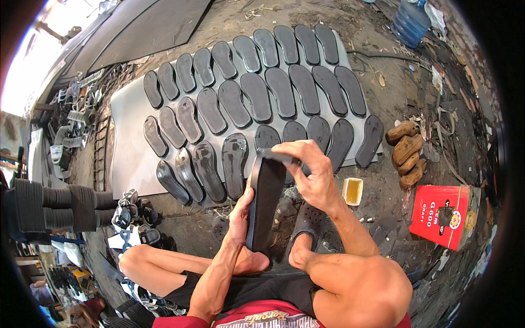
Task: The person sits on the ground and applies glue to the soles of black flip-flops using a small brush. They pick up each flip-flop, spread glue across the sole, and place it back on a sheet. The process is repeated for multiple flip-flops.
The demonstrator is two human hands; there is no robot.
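A thick dark sandal sole (268, 199) is held upright in front of me, above my feet. My left hand (239, 216) is closed along its left edge, near the middle. At the sole's upper end, my right hand (313, 174) pinches a grey rubbery flap (278, 155) between thumb and fingers. I cannot tell whether this flap is part of the sole or a loose piece. Just beyond, rows of dark sole-shaped pieces (253, 97) lie on a grey sheet (129, 131). Some of the nearer pieces, such as the glossy sole (235, 164), look wet.
A small tub of yellowish liquid (353, 192) stands right of my right hand. Farther right are a red box (437, 217) and wooden foot forms (407, 153). Stacked dark rolls (60, 210) and sandal straps (131, 213) sit at left. A blue water jug (409, 23) stands far right.
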